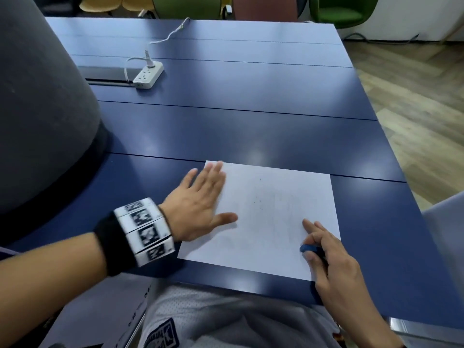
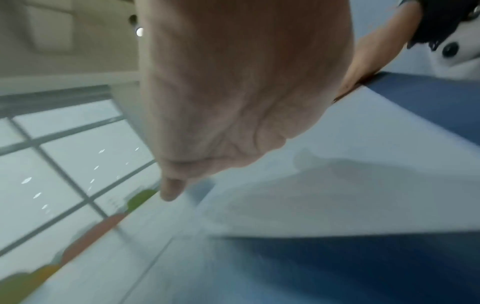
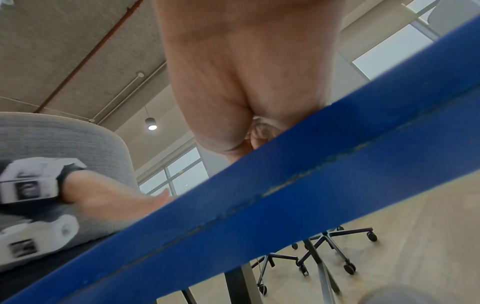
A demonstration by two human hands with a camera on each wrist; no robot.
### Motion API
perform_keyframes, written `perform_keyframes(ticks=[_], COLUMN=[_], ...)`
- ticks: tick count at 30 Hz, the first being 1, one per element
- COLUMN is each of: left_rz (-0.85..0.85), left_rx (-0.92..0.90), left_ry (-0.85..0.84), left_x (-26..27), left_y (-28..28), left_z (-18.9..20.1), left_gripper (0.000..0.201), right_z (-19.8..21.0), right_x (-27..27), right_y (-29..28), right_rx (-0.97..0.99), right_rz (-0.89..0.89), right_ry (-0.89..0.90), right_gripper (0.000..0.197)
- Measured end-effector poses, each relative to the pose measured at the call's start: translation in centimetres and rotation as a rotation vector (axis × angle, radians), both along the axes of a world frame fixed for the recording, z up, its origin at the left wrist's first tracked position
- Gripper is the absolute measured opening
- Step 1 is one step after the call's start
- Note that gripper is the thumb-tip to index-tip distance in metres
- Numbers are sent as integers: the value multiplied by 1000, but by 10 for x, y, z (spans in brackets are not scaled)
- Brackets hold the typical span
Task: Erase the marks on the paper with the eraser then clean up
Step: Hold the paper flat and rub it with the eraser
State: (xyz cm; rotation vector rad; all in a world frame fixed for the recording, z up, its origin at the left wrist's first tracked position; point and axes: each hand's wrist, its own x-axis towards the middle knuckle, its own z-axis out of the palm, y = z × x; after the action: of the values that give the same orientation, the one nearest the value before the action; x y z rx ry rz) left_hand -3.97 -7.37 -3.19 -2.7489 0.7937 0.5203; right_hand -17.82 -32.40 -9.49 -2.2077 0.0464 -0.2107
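Observation:
A white sheet of paper (image 1: 266, 217) with faint grey smudges lies on the blue table (image 1: 226, 126) near its front edge. My left hand (image 1: 200, 204) lies flat with straight fingers on the paper's left edge, holding it down; the left wrist view shows the palm (image 2: 233, 92) above the paper (image 2: 337, 195). My right hand (image 1: 324, 247) rests on the paper's near right corner and pinches a small blue eraser (image 1: 307, 248) between thumb and fingers, with two fingers stretched onto the sheet. In the right wrist view the table edge (image 3: 285, 195) hides the eraser.
A white power strip (image 1: 148, 75) with a plugged cable sits at the back left of the table. A large grey rounded seat back (image 1: 37, 109) stands at the left. Coloured chairs (image 1: 339, 11) line the far side, and wooden floor (image 1: 414, 96) lies to the right.

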Motion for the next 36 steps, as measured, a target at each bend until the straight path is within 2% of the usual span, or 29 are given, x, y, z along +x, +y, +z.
perform_keyframes(ticks=[5, 9, 11, 14, 19, 21, 23, 27, 29, 30, 32, 34, 36], left_rz=[-168, -357, -368, -221, 185, 198, 77, -349, -428, -400, -221, 20, 184], left_rx=[-11, -50, -67, -74, -15, -33, -66, -44, -47, -46, -25, 5, 12], left_ry=[68, 110, 141, 155, 192, 179, 156, 142, 195, 215, 244, 247, 218], left_x=[16, 6, 4, 10, 27, 32, 32, 9, -4, -7, -7, 2, 12], left_y=[-57, -77, -72, -42, 5, -3, -20, -54, -51, -43, -23, -4, 1], left_z=[-3, -24, -31, -30, -15, -11, -10, -15, -20, -22, -20, -17, -13], left_gripper=[94, 88, 88, 101, 139, 142, 133, 107, 102, 101, 102, 112, 124], right_z=[0, -5, -6, -6, -4, -5, -4, -2, -2, -2, -3, -3, -2], right_x=[3, 4, 4, 4, 4, 3, 4, 6, 5, 5, 4, 4, 3], right_y=[1, 1, 1, 0, 0, 1, 1, 0, -1, -1, -2, -1, -1], right_rx=[-23, -51, -51, -42, -8, -6, -4, -12, -16, -11, -3, -8, -1], right_rz=[-14, -15, -16, -22, -15, -21, -20, -10, -10, -14, -19, -15, -8], right_ry=[-16, -22, -20, -24, -14, -5, -3, 9, 14, 19, 30, 23, 26], right_gripper=[46, 49, 51, 51, 49, 48, 50, 49, 47, 46, 46, 47, 45])
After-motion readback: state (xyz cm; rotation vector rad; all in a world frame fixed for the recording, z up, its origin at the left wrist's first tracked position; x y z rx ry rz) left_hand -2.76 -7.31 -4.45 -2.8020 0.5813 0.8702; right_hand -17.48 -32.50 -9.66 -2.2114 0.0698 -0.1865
